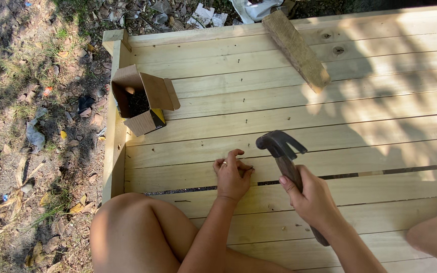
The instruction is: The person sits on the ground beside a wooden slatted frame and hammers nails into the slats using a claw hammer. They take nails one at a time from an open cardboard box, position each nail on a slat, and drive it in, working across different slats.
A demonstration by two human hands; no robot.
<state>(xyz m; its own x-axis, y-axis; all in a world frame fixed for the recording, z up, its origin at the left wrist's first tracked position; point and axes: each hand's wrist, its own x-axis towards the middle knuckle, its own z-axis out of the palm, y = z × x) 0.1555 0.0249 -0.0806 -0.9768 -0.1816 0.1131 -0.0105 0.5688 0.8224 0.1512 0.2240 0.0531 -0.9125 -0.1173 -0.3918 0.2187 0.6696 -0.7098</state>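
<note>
Two hands work at the gap between pale, smooth-planed deck boards. My left hand pinches a small nail, barely visible, upright just above that gap. My right hand is clenched round the claw hammer, its dark metal head raised right of the nail, its handle slanting back toward me. An open cardboard nail box sits far left of the gap.

Room on the planks
Open boards to the right; nail box upper left, wood block up top.
</note>
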